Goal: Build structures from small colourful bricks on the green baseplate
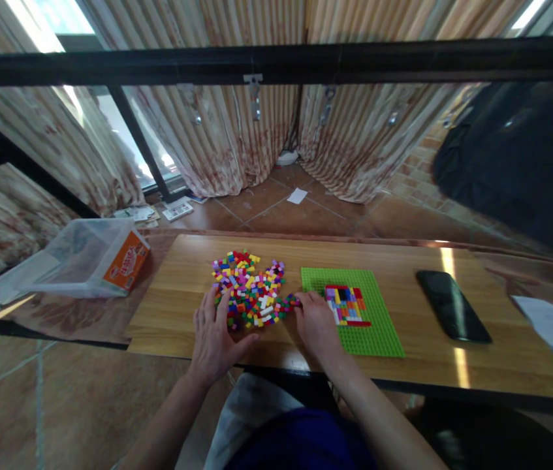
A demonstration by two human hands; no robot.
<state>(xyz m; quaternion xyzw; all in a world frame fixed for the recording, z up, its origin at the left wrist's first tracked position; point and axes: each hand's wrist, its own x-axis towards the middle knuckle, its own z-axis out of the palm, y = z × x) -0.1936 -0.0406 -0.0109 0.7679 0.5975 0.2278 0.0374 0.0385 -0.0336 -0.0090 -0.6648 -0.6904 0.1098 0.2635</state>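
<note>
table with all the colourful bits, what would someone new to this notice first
The eye would likely go first to the heap of bricks, many-coloured on the wooden table, by the left hand. Next might come the bright green baseplate, right of the heap, with a block pattern on it and the right hand at its left edge.

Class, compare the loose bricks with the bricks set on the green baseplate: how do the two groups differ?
The loose bricks lie in a scattered heap, while the set bricks form a compact patch. The loose bricks point every which way; the set bricks line up in rows. The loose bricks rest on the wooden tabletop, the set bricks on the green baseplate. Both groups are many-coloured.
</note>
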